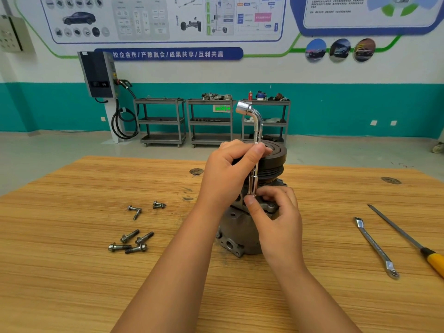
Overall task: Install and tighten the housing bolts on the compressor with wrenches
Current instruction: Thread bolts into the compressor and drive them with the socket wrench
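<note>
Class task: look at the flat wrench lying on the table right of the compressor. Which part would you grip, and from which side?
Grip the flat wrench at its straight middle shank, from above, pinching across its narrow width. It lies flat on the table with both ends bent; the yellow-handled tool lies close on its right, so the left looks freer.

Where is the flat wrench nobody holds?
In the head view, the flat wrench lies on the wooden table, right of the compressor, beside the yellow-handled tool.
</note>
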Demonstrator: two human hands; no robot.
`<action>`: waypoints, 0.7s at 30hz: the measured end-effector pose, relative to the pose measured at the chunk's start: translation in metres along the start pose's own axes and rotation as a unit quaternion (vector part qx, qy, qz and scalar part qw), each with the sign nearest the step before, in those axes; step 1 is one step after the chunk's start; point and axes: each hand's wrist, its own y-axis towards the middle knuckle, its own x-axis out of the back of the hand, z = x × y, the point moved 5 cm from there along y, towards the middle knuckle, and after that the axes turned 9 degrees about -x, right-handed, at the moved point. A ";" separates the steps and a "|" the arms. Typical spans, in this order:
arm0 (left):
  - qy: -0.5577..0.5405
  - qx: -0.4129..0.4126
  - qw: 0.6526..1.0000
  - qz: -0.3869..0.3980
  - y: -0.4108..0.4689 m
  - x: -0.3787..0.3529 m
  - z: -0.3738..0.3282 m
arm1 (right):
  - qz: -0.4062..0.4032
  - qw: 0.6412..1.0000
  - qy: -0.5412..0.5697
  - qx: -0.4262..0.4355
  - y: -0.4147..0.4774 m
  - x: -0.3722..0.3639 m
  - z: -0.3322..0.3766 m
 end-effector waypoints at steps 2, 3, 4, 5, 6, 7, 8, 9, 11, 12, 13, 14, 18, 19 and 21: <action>-0.001 0.002 1.000 0.002 0.000 0.000 0.000 | 0.008 1.000 0.011 -0.006 -0.001 -0.001 0.000; 0.000 0.002 1.000 0.003 -0.001 -0.001 0.000 | 0.012 1.000 0.016 -0.009 -0.001 -0.001 -0.001; 0.001 0.001 1.000 0.005 -0.001 -0.001 0.000 | 0.014 1.000 0.018 -0.010 -0.001 -0.002 -0.001; 0.003 -0.002 1.000 0.006 -0.001 -0.001 -0.001 | 0.014 1.000 0.017 -0.010 -0.001 -0.002 -0.001; 0.005 -0.005 1.000 0.007 -0.001 -0.002 -0.002 | 0.013 1.000 0.017 -0.012 -0.001 -0.002 -0.001; 0.007 -0.006 1.000 0.007 -0.001 -0.002 -0.003 | 0.013 1.000 0.017 -0.014 -0.001 -0.002 -0.001; 0.007 -0.003 1.000 0.007 -0.001 -0.002 -0.004 | 0.013 1.000 0.019 -0.015 -0.001 -0.002 -0.002; 0.003 0.001 1.000 0.006 -0.001 -0.002 -0.003 | 0.012 1.000 0.018 -0.016 -0.001 -0.002 -0.002; -0.007 0.009 1.000 0.004 -0.001 -0.002 -0.003 | 0.008 1.000 0.011 -0.018 0.000 -0.002 -0.003; -0.011 0.011 1.000 0.003 -0.001 -0.002 -0.003 | 0.008 1.000 0.006 -0.017 0.000 -0.001 -0.004; -0.010 0.011 1.000 0.003 -0.001 -0.002 -0.002 | 0.007 1.000 0.003 -0.016 0.001 -0.001 -0.004; -0.005 0.011 1.000 0.003 -0.001 -0.002 -0.003 | 0.006 1.000 0.001 -0.015 0.001 -0.001 -0.004; 0.006 0.005 1.000 0.004 -0.001 -0.002 -0.001 | 0.002 1.000 0.001 -0.008 0.001 -0.001 -0.002; 0.008 0.004 1.000 0.003 -0.001 -0.002 -0.001 | 0.002 1.000 0.001 -0.009 0.000 -0.001 -0.002; 0.013 0.009 1.000 0.003 -0.001 -0.002 0.000 | 0.000 1.000 0.000 -0.008 0.000 -0.002 -0.001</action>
